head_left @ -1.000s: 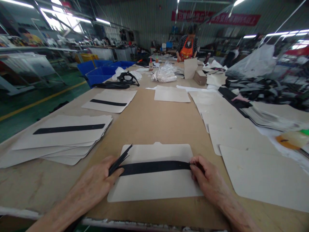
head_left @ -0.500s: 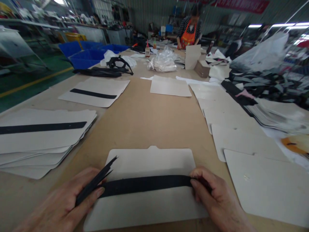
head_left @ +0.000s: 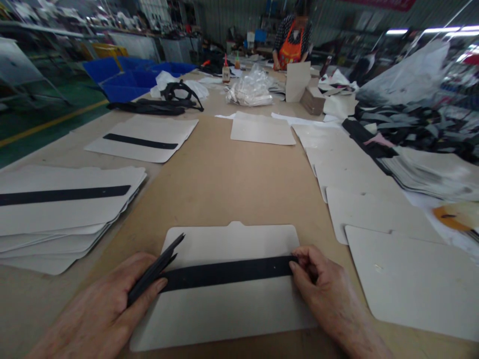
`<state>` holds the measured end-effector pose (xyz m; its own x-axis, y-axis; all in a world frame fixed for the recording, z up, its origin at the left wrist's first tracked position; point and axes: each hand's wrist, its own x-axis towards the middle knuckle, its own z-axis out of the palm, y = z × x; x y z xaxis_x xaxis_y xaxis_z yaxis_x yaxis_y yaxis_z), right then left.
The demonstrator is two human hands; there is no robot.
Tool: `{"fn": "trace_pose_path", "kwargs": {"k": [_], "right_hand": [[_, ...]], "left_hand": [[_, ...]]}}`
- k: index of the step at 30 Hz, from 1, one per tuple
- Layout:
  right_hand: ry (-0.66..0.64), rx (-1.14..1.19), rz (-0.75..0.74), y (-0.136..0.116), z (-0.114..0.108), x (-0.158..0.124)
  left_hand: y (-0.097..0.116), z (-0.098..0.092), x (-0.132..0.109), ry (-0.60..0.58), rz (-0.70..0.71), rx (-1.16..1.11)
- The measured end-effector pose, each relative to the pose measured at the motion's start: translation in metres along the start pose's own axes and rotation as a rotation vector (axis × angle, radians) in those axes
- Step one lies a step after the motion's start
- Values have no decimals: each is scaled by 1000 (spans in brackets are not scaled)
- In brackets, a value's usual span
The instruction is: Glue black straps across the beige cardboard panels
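Note:
A black strip (head_left: 228, 273) stretches across a pale grey board (head_left: 224, 311) that has a small tab on its far edge. My left hand (head_left: 123, 301) pinches the strip's left end under its thumb. That same hand also holds several folded black strips (head_left: 155, 269), which stick out between thumb and fingers toward the board's far left corner. At the other end, the thumb and fingers of my right hand (head_left: 322, 286) are closed on the strip's right tip near the board's right edge.
Stacked boards with a black strip on top (head_left: 67, 214) lie at left, another such board (head_left: 144, 138) beyond. Overlapping plain boards (head_left: 411, 284) line the right side. Farther off are a plastic bag (head_left: 251, 89), blue bins (head_left: 129, 85) and a person in an orange apron (head_left: 292, 47).
Both hands have shifted slightly away from me with the strip. The strip has moved toward the board's middle and now looks flatter against it.

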<state>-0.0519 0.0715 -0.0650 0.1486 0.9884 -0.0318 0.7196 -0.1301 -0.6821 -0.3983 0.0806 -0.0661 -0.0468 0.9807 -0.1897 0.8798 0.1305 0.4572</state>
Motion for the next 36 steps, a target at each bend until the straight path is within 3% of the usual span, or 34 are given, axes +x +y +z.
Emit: {"fn": "trace_pose_path", "kwargs": {"k": [3,8,31,36], "right_hand": [[28,-26,1,3,3,0],[41,-32,-19,3,4,1],[68,-108,-108,9,7,3],[145,-208,-213,9,12,-1]], "left_hand": [[-1,0,0,-95,28,27],[5,-3,-1,-113,18,71],[23,-5,0,-36,107,147],[24,-5,-1,-51,76,183]]}}
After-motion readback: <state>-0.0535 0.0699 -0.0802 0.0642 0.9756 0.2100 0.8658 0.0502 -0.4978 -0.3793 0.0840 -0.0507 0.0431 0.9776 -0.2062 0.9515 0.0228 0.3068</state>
